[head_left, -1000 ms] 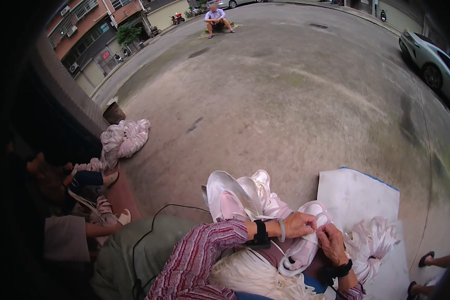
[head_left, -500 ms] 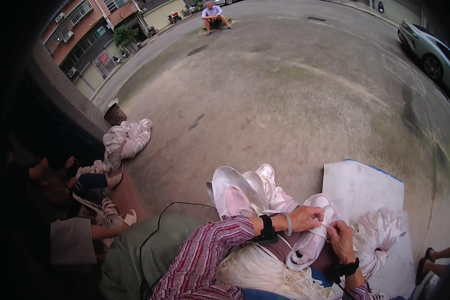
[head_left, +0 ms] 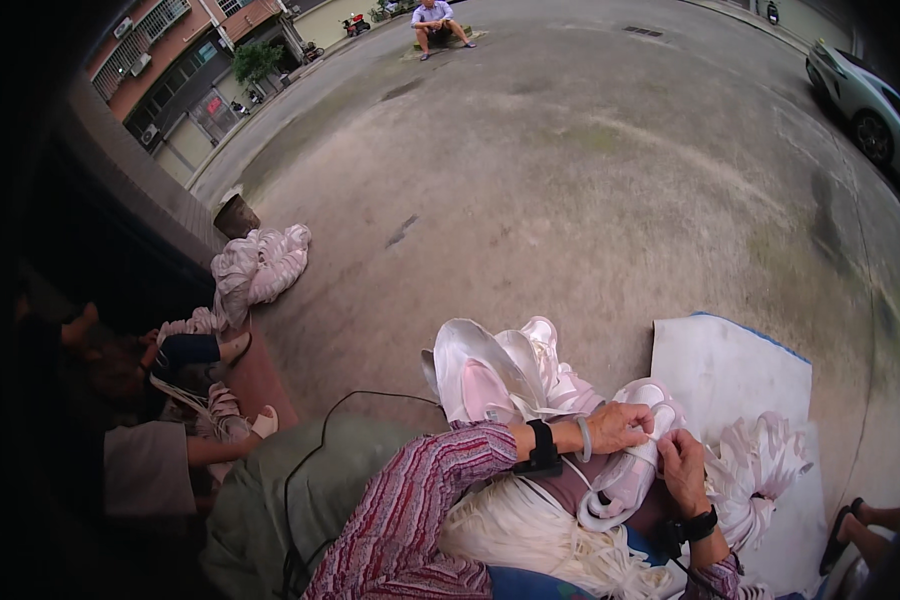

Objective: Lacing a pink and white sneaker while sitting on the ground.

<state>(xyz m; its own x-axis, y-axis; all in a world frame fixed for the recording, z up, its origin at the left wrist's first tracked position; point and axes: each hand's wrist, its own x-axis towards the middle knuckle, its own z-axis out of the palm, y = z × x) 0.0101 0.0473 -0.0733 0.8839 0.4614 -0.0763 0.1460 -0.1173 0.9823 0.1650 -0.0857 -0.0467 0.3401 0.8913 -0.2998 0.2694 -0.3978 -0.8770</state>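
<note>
A pale pink and white shoe upper [head_left: 620, 485] lies across my lap, its heel end toward me. Over its front part, my left hand [head_left: 622, 428] pinches a white shoelace with thumb and forefinger. My right hand [head_left: 682, 470] closes on the lace at the shoe's right side, fingertips near those of the left. The fingers partly hide the lace and the eyelets. A thick bundle of cream laces [head_left: 530, 530] is heaped on my lap below the shoe. Beyond my left hand are more pink and white shoe uppers [head_left: 485, 385], some with silvery linings.
Right of me, a bunch of uppers [head_left: 755, 475] rests on a pale sheet [head_left: 735, 370]. A black cable [head_left: 320, 440] crosses green cloth [head_left: 300, 490]. At left, another person's hand [head_left: 265, 422] is near more uppers; a large bundle [head_left: 260, 265] lies beyond. A person's feet [head_left: 840, 530] show lower right.
My fingertips have come closer together over the shoe, the right hand shifting toward the left one. The whole view has shifted slightly.
</note>
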